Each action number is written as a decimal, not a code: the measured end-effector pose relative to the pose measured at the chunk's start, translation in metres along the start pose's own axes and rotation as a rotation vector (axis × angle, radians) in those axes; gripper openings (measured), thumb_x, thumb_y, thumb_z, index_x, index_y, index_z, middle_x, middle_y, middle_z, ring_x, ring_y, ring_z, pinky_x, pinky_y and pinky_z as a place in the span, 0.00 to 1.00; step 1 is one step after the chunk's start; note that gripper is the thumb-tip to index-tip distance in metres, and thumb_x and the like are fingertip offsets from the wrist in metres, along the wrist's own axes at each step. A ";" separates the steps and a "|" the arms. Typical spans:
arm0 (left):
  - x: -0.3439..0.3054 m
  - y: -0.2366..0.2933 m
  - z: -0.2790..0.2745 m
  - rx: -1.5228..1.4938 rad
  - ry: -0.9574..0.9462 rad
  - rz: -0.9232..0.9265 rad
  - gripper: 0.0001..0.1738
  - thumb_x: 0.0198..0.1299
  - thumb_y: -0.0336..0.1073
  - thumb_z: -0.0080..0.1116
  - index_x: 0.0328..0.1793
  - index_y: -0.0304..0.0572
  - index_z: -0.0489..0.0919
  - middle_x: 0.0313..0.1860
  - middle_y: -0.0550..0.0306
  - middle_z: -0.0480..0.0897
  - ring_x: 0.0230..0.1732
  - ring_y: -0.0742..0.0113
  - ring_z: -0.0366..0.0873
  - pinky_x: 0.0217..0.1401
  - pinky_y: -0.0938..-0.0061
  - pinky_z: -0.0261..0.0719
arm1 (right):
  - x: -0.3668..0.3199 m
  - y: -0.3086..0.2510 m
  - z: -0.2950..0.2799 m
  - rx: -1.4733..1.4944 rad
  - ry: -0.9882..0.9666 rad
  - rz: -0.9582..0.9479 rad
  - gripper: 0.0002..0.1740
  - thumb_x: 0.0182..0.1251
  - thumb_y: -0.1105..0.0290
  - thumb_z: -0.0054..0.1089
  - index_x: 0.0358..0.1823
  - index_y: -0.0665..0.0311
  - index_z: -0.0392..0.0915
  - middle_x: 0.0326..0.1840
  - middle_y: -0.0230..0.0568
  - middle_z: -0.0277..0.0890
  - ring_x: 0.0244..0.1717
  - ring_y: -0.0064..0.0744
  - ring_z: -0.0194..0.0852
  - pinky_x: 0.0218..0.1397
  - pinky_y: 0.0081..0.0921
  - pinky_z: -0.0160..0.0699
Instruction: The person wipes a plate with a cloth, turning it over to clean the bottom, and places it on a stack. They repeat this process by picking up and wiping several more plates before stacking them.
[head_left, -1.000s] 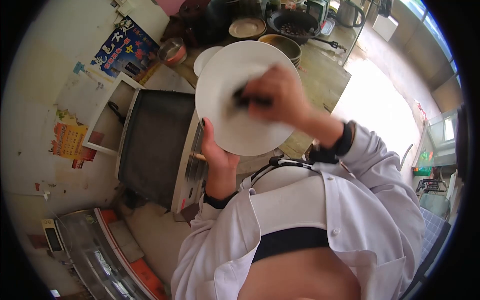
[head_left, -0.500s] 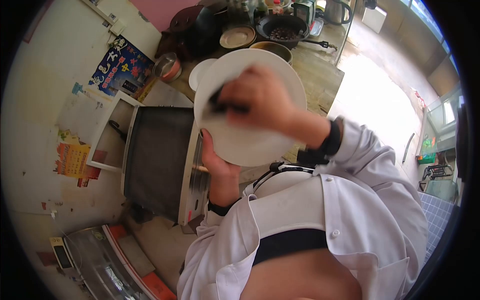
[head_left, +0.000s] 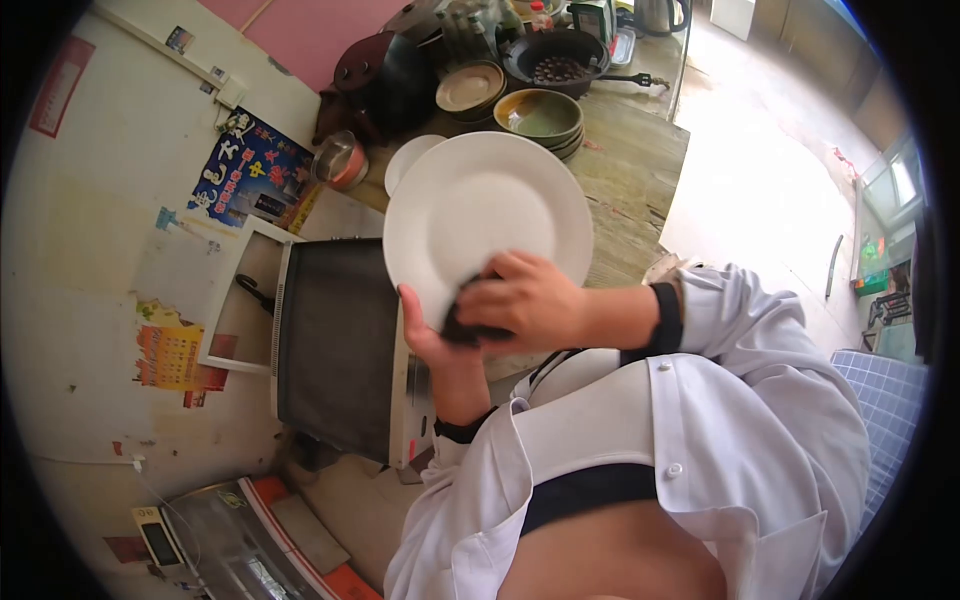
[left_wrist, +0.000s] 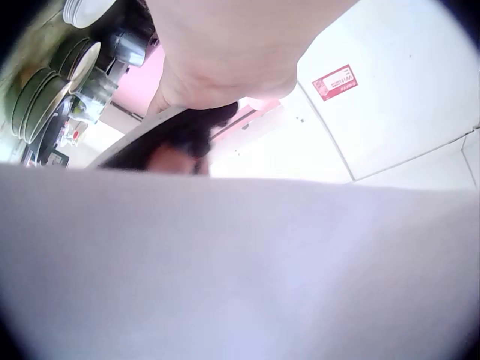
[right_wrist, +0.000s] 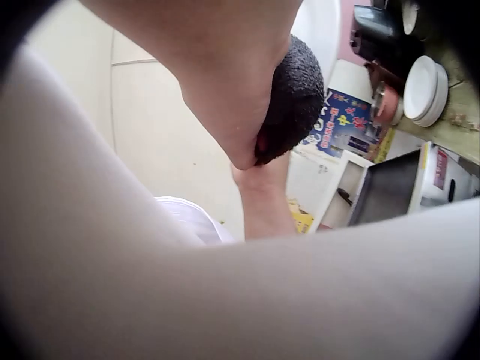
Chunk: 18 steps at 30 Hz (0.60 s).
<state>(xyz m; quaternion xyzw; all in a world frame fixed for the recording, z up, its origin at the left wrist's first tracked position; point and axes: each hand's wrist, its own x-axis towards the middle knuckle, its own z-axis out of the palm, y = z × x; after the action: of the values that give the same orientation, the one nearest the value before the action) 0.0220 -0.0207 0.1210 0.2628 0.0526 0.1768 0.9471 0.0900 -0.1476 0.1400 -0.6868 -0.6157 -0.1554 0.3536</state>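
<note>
A large white plate [head_left: 490, 205] is held up in front of the body, its inner face towards the head camera. My left hand [head_left: 432, 348] grips its lower left rim, thumb along the edge and the other fingers hidden behind the plate. In my right hand [head_left: 535, 302] is a bunched dark cloth [head_left: 468, 318], pressed at the plate's lower rim close beside the left thumb. Seen from the right wrist, the cloth [right_wrist: 300, 94] is dark grey with a fuzzy towel texture, and the fingers curl round it.
Behind the plate, a wooden table [head_left: 640, 180] bears stacked bowls [head_left: 540, 118], stacked small plates [head_left: 470, 88], a dark pan [head_left: 560, 62] with a handle and a black pot [head_left: 385, 80]. A dark-topped appliance [head_left: 338, 335] stands left of the plate. A metal bowl [head_left: 340, 160] sits near the wall.
My right hand has moved the cloth from the plate's middle down to its lower rim by the left hand. The left hand keeps its hold. The head view has shifted.
</note>
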 end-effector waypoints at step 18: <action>0.046 -0.007 -0.071 0.073 0.225 0.032 0.28 0.59 0.48 0.30 0.59 0.35 0.56 0.58 0.47 0.61 0.59 0.52 0.58 0.59 0.58 0.56 | -0.044 0.064 0.003 0.107 -0.237 0.415 0.14 0.34 0.64 0.57 0.28 0.56 0.77 0.31 0.31 0.75 0.35 0.34 0.67 0.42 0.25 0.68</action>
<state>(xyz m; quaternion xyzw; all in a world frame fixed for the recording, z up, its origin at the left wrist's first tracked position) 0.0532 0.0239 0.0563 0.2766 0.1608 0.2182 0.9220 0.1418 -0.1769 0.0907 -0.7923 -0.5060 0.0350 0.3391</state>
